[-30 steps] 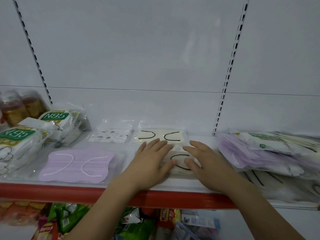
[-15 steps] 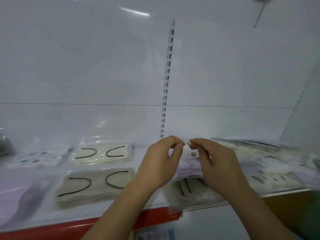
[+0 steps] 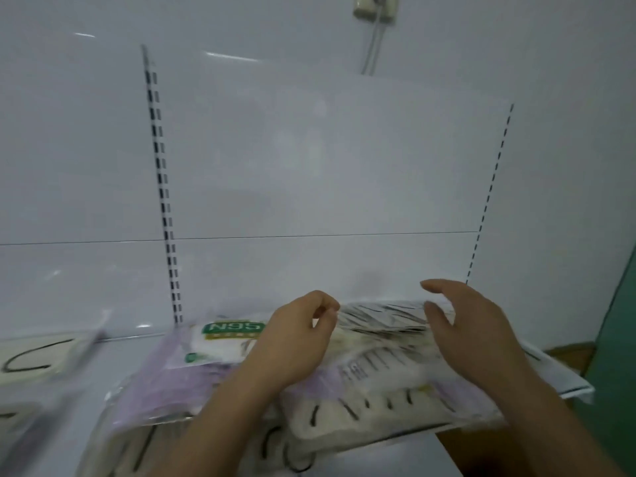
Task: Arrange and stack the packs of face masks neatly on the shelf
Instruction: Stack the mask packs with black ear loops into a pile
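Note:
A loose pile of face mask packs lies on the white shelf [image 3: 117, 359]. In it are an N95 pack [image 3: 227, 339] with a green label, purple packs [image 3: 165, 383] and cream packs with black ear loops [image 3: 378, 407]. On top at the back lies a clear pack of black-looped masks [image 3: 382, 316]. My left hand [image 3: 296, 342] is over the pile's middle, its curled fingers pinching that top pack's left edge. My right hand [image 3: 478, 335] hovers over the pack's right end, with fingers and thumb spread and nothing in them.
Another cream mask pack [image 3: 31, 359] lies blurred at the far left of the shelf. Slotted uprights [image 3: 161, 187] run up the white back panel. The shelf's right end [image 3: 568, 383] borders a green wall [image 3: 616, 339]. A wall socket [image 3: 375, 8] hangs above.
The view has swung right from the laid-out cream packs to the untidy pile. Both hands moved onto the pile, and my right hand has spread wide from a pinch.

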The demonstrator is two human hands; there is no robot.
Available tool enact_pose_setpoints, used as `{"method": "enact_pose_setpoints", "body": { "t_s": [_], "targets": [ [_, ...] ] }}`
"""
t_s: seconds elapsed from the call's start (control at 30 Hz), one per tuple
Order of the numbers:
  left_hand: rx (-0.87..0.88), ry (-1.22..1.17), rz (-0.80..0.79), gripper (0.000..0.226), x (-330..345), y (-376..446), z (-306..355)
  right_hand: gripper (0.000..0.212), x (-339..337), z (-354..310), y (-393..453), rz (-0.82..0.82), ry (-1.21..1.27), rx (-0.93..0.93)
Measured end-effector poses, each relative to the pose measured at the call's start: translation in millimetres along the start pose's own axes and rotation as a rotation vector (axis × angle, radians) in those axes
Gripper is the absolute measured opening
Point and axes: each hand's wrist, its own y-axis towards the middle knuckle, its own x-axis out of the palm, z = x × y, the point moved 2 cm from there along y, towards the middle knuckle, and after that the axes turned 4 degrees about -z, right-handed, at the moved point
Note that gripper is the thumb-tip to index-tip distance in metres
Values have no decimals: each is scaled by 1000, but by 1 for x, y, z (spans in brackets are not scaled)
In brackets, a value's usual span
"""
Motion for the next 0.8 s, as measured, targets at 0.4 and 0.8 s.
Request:
{"method": "enact_pose_setpoints", "body": {
  "t_s": [0.4, 0.8],
  "targets": [
    [-283, 454, -285, 67, 53, 40, 9, 83, 8, 121, 68, -763, -89, 87],
    [-271, 311, -389, 57, 42, 66, 10, 28, 26, 93, 79, -668, -59, -99]
  ]
}}
